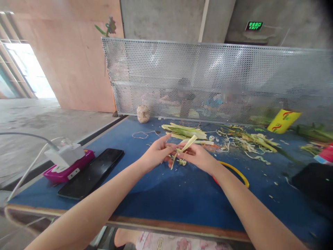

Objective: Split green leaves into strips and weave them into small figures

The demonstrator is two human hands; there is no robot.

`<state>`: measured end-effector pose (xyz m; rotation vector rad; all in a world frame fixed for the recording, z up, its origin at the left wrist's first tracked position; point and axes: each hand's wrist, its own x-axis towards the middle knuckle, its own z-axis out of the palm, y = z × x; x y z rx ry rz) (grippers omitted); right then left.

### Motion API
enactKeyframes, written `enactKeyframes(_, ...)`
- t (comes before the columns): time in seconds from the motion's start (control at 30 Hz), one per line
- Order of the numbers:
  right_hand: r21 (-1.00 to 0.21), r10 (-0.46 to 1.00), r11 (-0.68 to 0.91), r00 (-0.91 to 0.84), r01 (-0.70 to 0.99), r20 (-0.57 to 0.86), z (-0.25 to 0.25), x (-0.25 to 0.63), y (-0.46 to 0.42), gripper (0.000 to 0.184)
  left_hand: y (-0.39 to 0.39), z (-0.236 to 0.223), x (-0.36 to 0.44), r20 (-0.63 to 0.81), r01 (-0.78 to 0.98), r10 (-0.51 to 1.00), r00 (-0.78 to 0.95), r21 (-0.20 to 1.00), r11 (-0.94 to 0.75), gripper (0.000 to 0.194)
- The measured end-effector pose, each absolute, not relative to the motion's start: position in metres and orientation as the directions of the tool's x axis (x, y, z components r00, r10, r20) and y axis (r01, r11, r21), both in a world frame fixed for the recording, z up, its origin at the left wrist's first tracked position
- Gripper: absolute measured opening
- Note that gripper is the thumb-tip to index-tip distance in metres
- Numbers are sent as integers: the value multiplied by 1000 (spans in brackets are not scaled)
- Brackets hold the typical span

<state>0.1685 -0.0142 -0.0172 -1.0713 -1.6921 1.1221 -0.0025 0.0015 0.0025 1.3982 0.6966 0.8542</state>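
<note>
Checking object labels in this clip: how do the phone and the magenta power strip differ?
The phone is black and thin; the power strip is magenta and white, and thicker. The phone's face is bare, while the power strip carries a white charger. Both lie on the blue table, side by side.

"Where's the light coming from?"

"The opening (30, 67) on the left, so bright it's washed out to white. The floor (31, 111) near it catches a pale sheen."

"Any glare elsewhere?"

"White glints on the metal mesh (156, 76), and the exit sign (254, 26) glows green. The blue table (166, 205) is evenly lit, with a soft, dim shadow mid-table."

"And sharpness?"

"Soft overall. Shapes behind the mesh are hazy, the right edge smears, the top right corner goes black, and the opening leans from lens distortion."
</note>
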Motion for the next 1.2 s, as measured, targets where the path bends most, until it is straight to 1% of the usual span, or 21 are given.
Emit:
enactKeyframes(0.07, -954, 931, 240, -320, 182, 174, -17, 167, -15, 34, 1, 4, -3, 104, -91, 836, 538, 994, -64, 76)
enactKeyframes(0.2, -973, 936, 200, -318, 118, 154, -16, 165, -17, 31, 1, 2, -3, 207, -1, 813, 544, 969, -246, 80)
enactKeyframes(0.27, -990, 950, 126, -296, 59, 103, -15, 164, -18, 29, 1, 0, -4, 275, 34, 792, 545, 937, -348, 79)
enactKeyframes(0.33, -1000, 958, 14, -286, -23, 20, -14, 163, -19, 28, 2, -3, -6, 353, 63, 755, 553, 886, -460, 78)
enactKeyframes(0.4, -992, 954, -82, -296, -99, -50, -14, 162, -21, 30, 2, -4, -7, 404, 106, 718, 567, 829, -550, 77)
enactKeyframes(0.43, -987, 951, -105, -301, -122, -64, -14, 161, -21, 32, 2, -5, -8, 416, 133, 706, 573, 803, -581, 77)
enactKeyframes(0.5, -986, 954, -89, -296, -141, -44, -15, 160, -21, 34, 0, -4, -8, 419, 179, 693, 587, 768, -615, 76)
enactKeyframes(0.57, -992, 964, -27, -266, -127, 8, -16, 158, -20, 34, -2, -1, -9, 403, 193, 692, 598, 766, -613, 74)
enactKeyframes(0.63, -995, 975, 35, -216, -98, 56, -17, 157, -18, 32, -4, 3, -8, 385, 177, 714, 585, 798, -576, 71)
enactKeyframes(0.73, -993, 981, 108, -159, -37, 113, -17, 155, -18, 30, -3, 6, -9, 393, 115, 772, 499, 853, -509, 72)
enactKeyframes(0.83, -986, 975, 166, -155, 20, 161, -15, 155, -18, 33, 1, 6, -9, 394, 78, 804, 445, 878, -473, 75)
enactKeyframes(0.93, -984, 971, 179, -163, 19, 174, -15, 158, -17, 28, 3, 4, -8, 324, 71, 826, 461, 915, -398, 83)
enactKeyframes(1.0, -982, 967, 190, -172, -8, 189, -15, 161, -16, 24, 3, 2, -7, 286, 70, 838, 464, 932, -357, 94)
enactKeyframes(1.07, -976, 958, 218, -188, -17, 217, -16, 162, -15, 24, 3, 2, -5, 289, 57, 844, 452, 935, -350, 104)
enactKeyframes(1.2, -963, 943, 266, -221, 51, 248, -17, 160, -16, 20, 4, -1, -4, 300, 24, 846, 441, 938, -346, 102)
